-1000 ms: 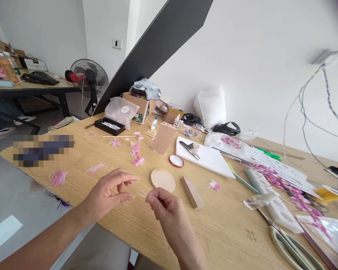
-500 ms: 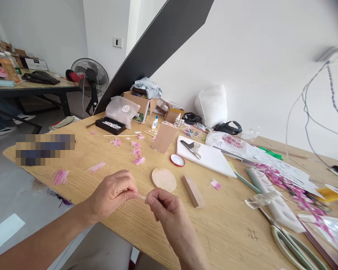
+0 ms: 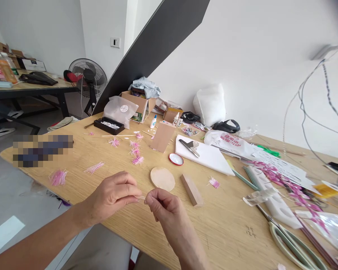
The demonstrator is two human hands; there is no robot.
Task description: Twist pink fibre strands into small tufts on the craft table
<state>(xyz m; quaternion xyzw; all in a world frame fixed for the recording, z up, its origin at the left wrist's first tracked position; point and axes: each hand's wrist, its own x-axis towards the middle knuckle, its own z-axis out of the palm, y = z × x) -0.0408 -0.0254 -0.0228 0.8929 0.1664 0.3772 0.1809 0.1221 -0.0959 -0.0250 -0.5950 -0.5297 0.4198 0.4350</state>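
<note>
Close together above the table's front edge, both my hands pinch a thin pale strand [image 3: 142,197] that spans the small gap between them. My left hand [image 3: 115,195] has its fingertips pressed together at the strand's left end. Thumb and forefinger of my right hand [image 3: 165,206] close on the other end. What the strand is made of is too fine to tell. Just beyond my right hand lie a round wooden disc [image 3: 162,178] and a wooden block [image 3: 192,190]. Pink fringed tufts [image 3: 137,160] lie on the table beyond my left hand.
To the right are large scissors [image 3: 293,243], a white foam strip [image 3: 281,206] and pink ribbon pieces [image 3: 293,187]. Farther back stand a red-rimmed lid [image 3: 176,159], an upright wooden board [image 3: 162,138], a bulldog clip [image 3: 189,147] on white foam, a black tray [image 3: 109,126] and glue bottles [image 3: 153,122].
My left hand's fingers have shifted slightly right and extended along the strand. My right hand has stayed nearly in place. The view has turned slightly.
</note>
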